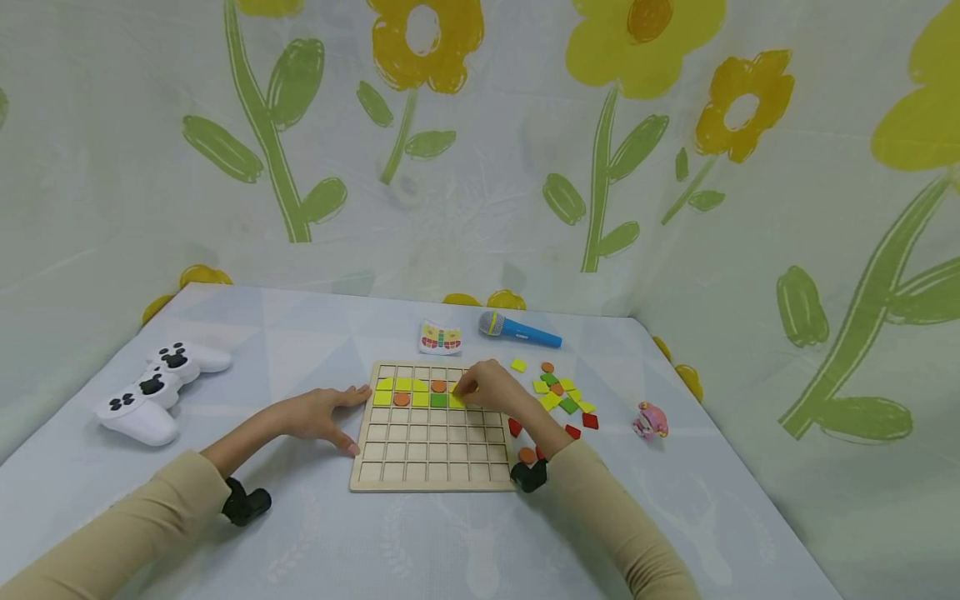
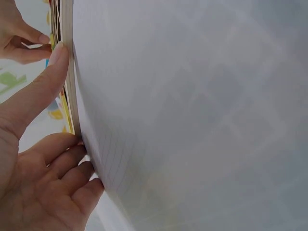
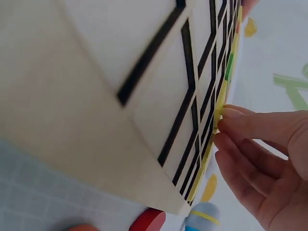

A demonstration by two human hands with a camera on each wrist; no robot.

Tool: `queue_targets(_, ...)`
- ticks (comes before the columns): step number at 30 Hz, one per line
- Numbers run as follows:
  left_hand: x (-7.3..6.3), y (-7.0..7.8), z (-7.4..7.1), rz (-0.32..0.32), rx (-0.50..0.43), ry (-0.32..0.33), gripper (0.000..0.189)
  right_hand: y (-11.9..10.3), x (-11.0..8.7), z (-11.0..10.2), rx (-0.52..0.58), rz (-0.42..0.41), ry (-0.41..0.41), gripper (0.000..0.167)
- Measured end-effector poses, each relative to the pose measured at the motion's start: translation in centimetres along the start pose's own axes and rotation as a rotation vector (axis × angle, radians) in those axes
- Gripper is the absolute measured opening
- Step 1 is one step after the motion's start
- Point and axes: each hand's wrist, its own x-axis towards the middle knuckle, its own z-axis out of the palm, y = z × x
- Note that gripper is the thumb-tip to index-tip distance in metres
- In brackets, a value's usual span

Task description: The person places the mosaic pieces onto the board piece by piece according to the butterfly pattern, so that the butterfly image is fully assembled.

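Observation:
A wooden grid board (image 1: 435, 487) lies on the table with rows of yellow, orange and green pieces in its upper cells. My right hand (image 1: 491, 388) is over the board's upper right part, its thumb and fingertips pinching a yellow square tile (image 3: 220, 103) at the surface. Beside that tile sits a green tile (image 1: 438, 401). At the board's left edge rests my left hand (image 1: 318, 414), thumb and fingers spread. In the left wrist view its thumb (image 2: 45, 89) lies along the board's side, and the other fingers touch farther along the edge.
Loose yellow, green, orange and red pieces (image 1: 590, 422) are scattered right of the board. Behind it lie a patterned card (image 1: 441, 338) and a blue microphone (image 1: 528, 333). A white game controller (image 1: 150, 417) is at the left, a pink figurine (image 1: 651, 420) at the right.

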Motion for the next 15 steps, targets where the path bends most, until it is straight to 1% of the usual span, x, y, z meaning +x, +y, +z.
queue_targets(4,0.1,-0.1,0.1,0.000,-0.001,0.002,0.105,-0.1,-0.3,-0.3,0.013,0.033,-0.043,0.014)
queue_targets(8,0.1,-0.1,0.1,-0.011,-0.006,0.000,0.105,0.0,-1.1,-0.9,0.009,0.061,-0.052,0.013)
queue_targets(12,0.1,-0.1,0.1,-0.016,-0.005,0.001,0.105,0.3,-2.6,-1.6,0.027,0.079,-0.053,0.011)
queue_targets(15,0.0,-0.1,0.0,-0.006,0.003,0.003,0.105,0.8,-3.9,-2.0,0.042,0.071,-0.061,0.010)
